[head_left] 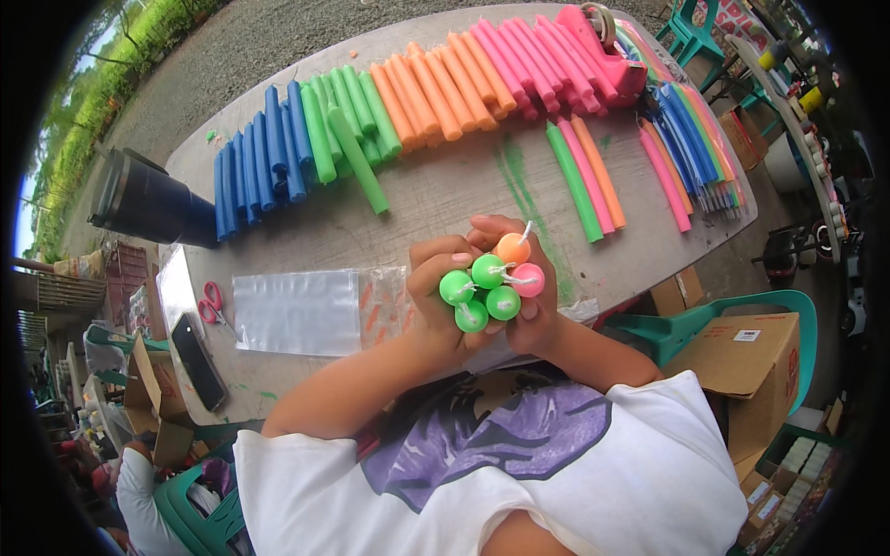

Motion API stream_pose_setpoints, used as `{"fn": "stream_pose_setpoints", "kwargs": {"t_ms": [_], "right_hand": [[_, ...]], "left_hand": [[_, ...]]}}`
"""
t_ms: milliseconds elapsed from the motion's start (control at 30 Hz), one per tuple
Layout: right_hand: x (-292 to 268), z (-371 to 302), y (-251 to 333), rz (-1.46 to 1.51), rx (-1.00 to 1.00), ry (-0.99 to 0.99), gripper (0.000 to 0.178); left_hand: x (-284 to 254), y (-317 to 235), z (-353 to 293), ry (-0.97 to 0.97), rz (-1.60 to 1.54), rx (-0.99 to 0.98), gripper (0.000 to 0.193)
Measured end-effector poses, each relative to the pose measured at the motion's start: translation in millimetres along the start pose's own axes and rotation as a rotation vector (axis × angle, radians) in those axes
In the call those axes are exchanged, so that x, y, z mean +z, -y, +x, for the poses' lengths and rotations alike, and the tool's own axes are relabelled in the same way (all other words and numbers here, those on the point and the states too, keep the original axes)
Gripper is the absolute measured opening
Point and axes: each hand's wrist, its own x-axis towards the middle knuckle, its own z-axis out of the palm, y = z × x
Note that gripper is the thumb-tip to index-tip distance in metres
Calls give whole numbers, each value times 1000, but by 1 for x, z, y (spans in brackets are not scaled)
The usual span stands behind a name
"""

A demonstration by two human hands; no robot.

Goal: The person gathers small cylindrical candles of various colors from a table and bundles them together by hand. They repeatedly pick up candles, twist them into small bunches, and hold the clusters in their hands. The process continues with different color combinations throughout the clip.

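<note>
Right now both hands are clenched together round a bundle of short wax candles, seen end-on as round green, orange and pink tips with white wicks (489,283); the left hand (436,301) wraps the green ones from its side, fingers (445,255) curled over the top; the right hand (536,306) closes round the orange and pink ones, so the bundle sits squeezed between the two palms, held above the near edge of the grey counter (417,204); just beside the left hand lies a clear flat plastic bag (297,310), and past it red-handled scissors (213,304) and a black phone (197,360) near the left edge; along the far edge runs a row of long blue, green, orange and pink candles (417,102); I judge the grip could slip; smooth round wax pressed side to side may slide, and a loosened finger would let one candle drop off the near edge or snap a wick.
</note>
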Motion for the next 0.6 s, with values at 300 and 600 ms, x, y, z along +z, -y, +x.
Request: {"fn": "stream_pose_setpoints", "kwargs": {"t_ms": [300,600], "right_hand": [[1,-1,-4,-34,-23,-1,64],[0,-3,-3,-31,-18,13,62]], "left_hand": [[-14,3,2,134,123,3,59],[-13,9,0,126,77,34,60]]}}
